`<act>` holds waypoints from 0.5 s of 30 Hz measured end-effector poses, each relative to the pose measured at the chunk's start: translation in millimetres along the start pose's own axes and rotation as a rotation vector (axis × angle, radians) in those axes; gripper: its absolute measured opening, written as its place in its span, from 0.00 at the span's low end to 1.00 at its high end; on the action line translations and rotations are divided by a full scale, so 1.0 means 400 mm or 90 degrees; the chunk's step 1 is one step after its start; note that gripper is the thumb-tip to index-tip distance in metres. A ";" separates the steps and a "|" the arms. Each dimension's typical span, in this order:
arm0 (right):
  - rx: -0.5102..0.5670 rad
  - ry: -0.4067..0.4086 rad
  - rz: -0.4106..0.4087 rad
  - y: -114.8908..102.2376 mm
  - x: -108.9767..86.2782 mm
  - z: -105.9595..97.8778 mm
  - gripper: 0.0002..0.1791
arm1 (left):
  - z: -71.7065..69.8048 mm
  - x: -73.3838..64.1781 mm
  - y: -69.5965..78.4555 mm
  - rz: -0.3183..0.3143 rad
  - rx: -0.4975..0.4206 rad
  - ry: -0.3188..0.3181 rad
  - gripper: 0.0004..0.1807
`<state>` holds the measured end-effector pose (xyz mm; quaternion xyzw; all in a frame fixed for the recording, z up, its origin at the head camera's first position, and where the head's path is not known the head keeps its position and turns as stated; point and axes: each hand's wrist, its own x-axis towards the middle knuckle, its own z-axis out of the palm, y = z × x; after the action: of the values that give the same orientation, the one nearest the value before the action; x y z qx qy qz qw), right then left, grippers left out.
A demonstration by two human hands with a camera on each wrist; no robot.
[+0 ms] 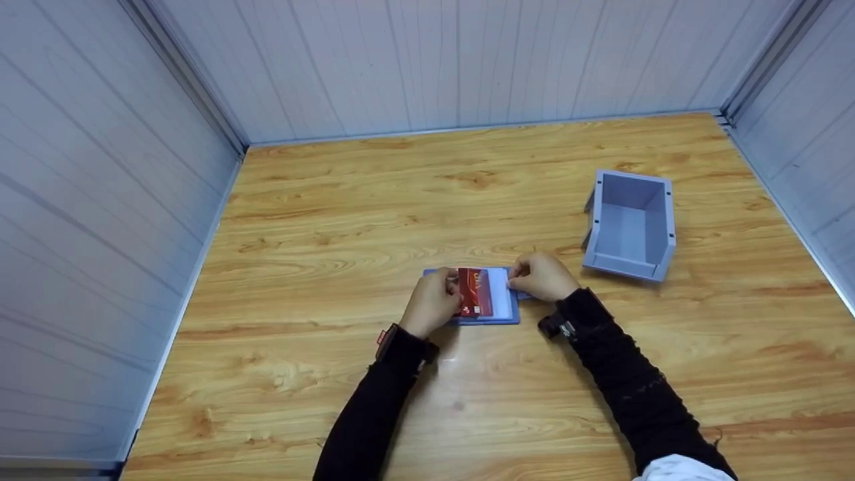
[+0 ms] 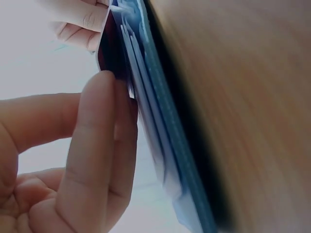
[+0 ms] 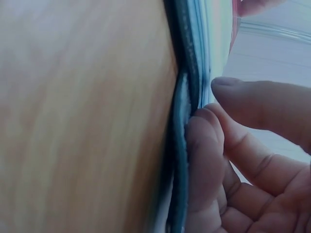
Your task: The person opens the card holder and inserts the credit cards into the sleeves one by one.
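A card holder (image 1: pixel 491 323) with a blue cover and a stack of clear plastic sleeves (image 1: pixel 501 294) lies open on the table. My left hand (image 1: pixel 431 302) pinches a red card (image 1: pixel 475 294) by its left side, over the sleeves. In the left wrist view the card (image 2: pixel 112 51) stands alongside the sleeve edges, between thumb and fingers. At the holder's right side, my right hand (image 1: pixel 544 277) pinches the sleeve edge with thumb and forefinger. Its other fingers curl against the cover's blue flap (image 3: pixel 181 155) in the right wrist view.
A grey plastic bin (image 1: pixel 628 267) stands to the right, beyond my right hand, with nothing visible inside. The wooden table (image 1: pixel 334 220) meets pale panel walls (image 1: pixel 427 67) at the back and on both sides.
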<state>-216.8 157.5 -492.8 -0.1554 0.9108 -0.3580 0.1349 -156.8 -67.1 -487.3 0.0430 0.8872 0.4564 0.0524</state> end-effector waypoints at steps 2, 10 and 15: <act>-0.002 0.002 -0.003 0.000 0.001 0.000 0.04 | 0.004 0.000 0.003 0.003 -0.004 -0.009 0.21; 0.000 0.002 0.000 -0.001 0.000 0.001 0.04 | 0.023 0.007 0.010 0.054 -0.012 -0.052 0.19; 0.002 0.004 0.000 -0.002 0.000 0.000 0.05 | 0.028 0.008 0.013 0.062 -0.026 -0.071 0.19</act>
<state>-216.7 156.8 -492.2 -0.1543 0.9105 -0.3601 0.1322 -158.3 -54.5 -489.6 0.1104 0.8704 0.4730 0.0800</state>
